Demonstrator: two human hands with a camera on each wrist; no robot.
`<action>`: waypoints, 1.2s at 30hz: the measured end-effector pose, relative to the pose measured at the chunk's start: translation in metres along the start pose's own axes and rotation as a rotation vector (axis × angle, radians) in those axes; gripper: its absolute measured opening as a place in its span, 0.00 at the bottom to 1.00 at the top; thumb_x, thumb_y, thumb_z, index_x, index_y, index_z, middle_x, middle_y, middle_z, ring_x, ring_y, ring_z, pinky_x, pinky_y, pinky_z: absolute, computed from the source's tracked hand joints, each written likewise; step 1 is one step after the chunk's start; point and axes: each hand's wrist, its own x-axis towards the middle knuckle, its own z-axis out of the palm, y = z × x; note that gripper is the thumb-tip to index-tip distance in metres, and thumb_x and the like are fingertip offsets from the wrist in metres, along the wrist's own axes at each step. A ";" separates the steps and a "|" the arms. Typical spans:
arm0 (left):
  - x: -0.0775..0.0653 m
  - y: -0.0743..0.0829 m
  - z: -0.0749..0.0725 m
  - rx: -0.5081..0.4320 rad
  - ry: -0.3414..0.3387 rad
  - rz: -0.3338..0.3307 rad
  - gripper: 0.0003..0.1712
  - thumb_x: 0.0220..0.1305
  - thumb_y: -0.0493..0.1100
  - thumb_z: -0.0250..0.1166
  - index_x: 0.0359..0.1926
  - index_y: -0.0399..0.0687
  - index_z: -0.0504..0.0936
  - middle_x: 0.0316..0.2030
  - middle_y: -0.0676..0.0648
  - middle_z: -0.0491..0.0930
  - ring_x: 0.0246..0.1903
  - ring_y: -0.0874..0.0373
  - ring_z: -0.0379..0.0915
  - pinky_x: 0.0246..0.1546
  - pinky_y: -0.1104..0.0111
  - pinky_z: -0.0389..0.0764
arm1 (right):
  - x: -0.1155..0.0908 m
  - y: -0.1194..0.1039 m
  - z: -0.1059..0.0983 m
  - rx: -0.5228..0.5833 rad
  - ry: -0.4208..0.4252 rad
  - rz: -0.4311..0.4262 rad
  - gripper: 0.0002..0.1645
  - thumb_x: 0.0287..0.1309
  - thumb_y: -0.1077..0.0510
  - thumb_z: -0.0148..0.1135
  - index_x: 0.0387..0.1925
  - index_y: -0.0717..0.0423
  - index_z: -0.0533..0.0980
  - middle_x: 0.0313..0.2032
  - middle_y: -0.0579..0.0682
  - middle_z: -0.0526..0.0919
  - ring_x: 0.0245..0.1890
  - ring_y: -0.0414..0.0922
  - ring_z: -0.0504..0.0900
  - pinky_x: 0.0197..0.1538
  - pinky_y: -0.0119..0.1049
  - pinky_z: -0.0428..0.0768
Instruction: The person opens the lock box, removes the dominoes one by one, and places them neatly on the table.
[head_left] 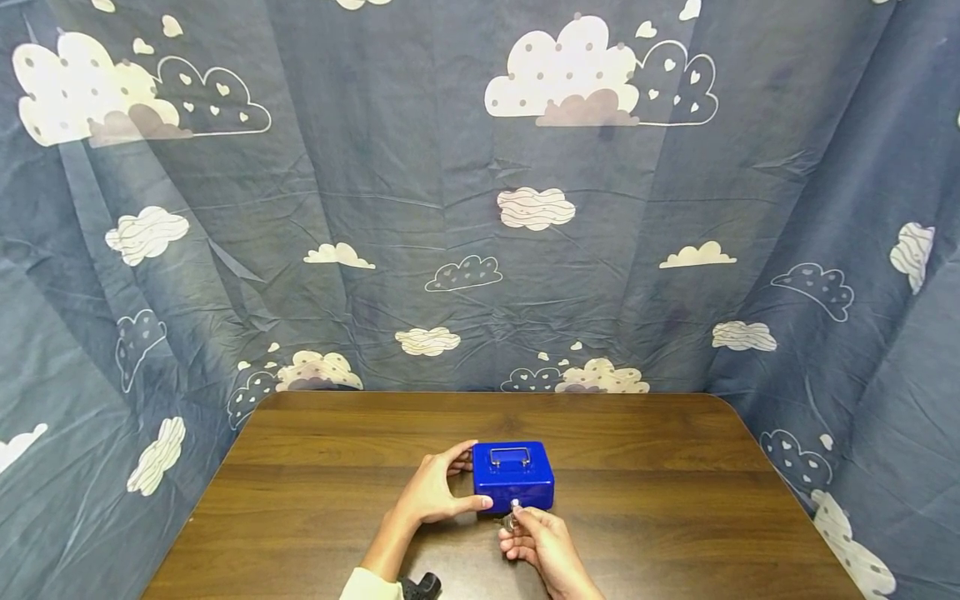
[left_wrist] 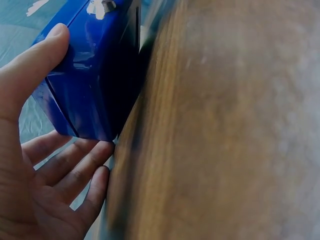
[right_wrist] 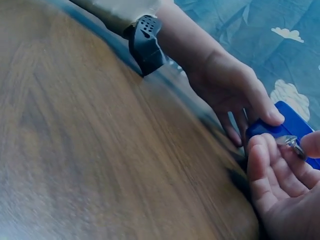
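Note:
A blue metal cash box point(head_left: 525, 479) with a folding handle point(head_left: 510, 456) on its lid sits closed on the table. My left hand point(head_left: 431, 490) holds it by its left end. The left thumb rests on the front face, and the other fingers lie along the left side, as the left wrist view also shows. At the front of the box my right hand point(head_left: 549, 546) pinches a small key at the lock point(head_left: 515, 503). Metal keys point(right_wrist: 294, 144) hang by the right fingers in the right wrist view. The inside of the box is hidden.
The box stands on a brown wood-grain table point(head_left: 660, 500) with rounded far corners. Behind and on both sides hangs a dark blue curtain point(head_left: 390, 167) with a cloud print. A black wrist mount point(right_wrist: 146, 46) is strapped at the left sleeve.

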 end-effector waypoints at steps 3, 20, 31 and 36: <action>0.001 0.000 -0.001 0.018 0.001 0.001 0.53 0.50 0.61 0.80 0.71 0.41 0.72 0.54 0.46 0.86 0.50 0.55 0.86 0.56 0.60 0.86 | 0.000 -0.002 -0.003 -0.045 0.004 -0.018 0.20 0.78 0.53 0.51 0.39 0.67 0.79 0.31 0.49 0.88 0.26 0.37 0.85 0.31 0.28 0.85; 0.000 0.000 0.001 0.010 0.004 -0.003 0.52 0.49 0.62 0.80 0.70 0.43 0.72 0.53 0.49 0.86 0.49 0.60 0.85 0.56 0.61 0.86 | 0.004 -0.003 -0.024 -0.334 0.265 -0.149 0.29 0.74 0.48 0.60 0.36 0.76 0.82 0.32 0.64 0.88 0.25 0.49 0.89 0.32 0.43 0.90; 0.000 0.001 0.001 0.007 -0.002 -0.008 0.53 0.50 0.62 0.80 0.71 0.42 0.71 0.53 0.49 0.86 0.50 0.59 0.85 0.57 0.61 0.85 | 0.008 -0.013 -0.039 -0.557 0.492 -0.245 0.21 0.50 0.47 0.81 0.24 0.58 0.82 0.20 0.51 0.86 0.14 0.41 0.84 0.21 0.30 0.82; 0.000 0.002 0.001 0.017 -0.010 -0.005 0.54 0.49 0.62 0.80 0.71 0.42 0.71 0.54 0.49 0.86 0.51 0.59 0.84 0.57 0.61 0.85 | 0.010 -0.014 -0.047 -0.613 0.512 -0.321 0.20 0.43 0.51 0.86 0.30 0.57 0.82 0.26 0.49 0.87 0.23 0.36 0.83 0.29 0.25 0.81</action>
